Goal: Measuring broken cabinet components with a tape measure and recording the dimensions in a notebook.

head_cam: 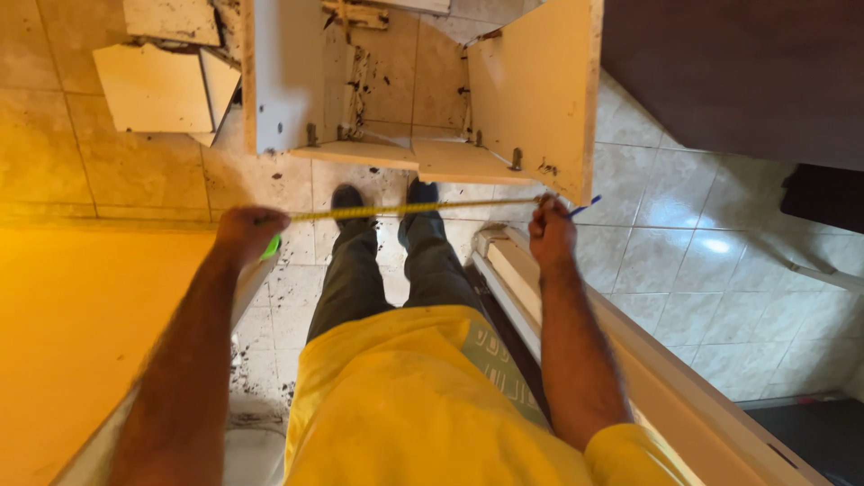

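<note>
A yellow measuring tape is stretched level between my two hands, above my feet. My left hand is closed around the green tape case at the tape's left end. My right hand pinches the tape's right end and also holds a blue pen that pokes out to the right. Below the tape I see my dark trousers, my dark shoes and my yellow shirt.
An opened pale cabinet carcass with stained edges lies on the tiled floor ahead. Loose panels lie at the far left. A yellow surface fills the left side; a white frame piece runs along my right.
</note>
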